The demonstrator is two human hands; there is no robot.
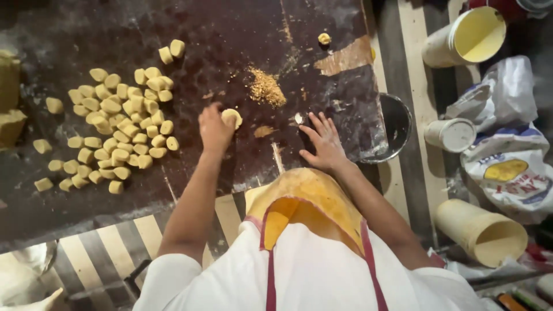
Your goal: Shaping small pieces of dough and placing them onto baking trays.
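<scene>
Your left hand is curled around a single pale dough piece, fingers closed on it, pressing it against the dark table near the middle of the board. That piece sits at the right edge of your left fist, on the side facing your other hand. Your right hand lies flat and spread, fingers apart, palm down on the table, holding nothing, a little to the right and slightly nearer to you. So the left hand has the piece; the right is near it but apart. The heap of cut dough pieces lies well to the left of your left hand, on that arm's side. Just beyond the gap between your hands, a small mound of golden crumbs sits on the table. A dark bowl pokes out from the table's right edge, just beyond your right hand.
</scene>
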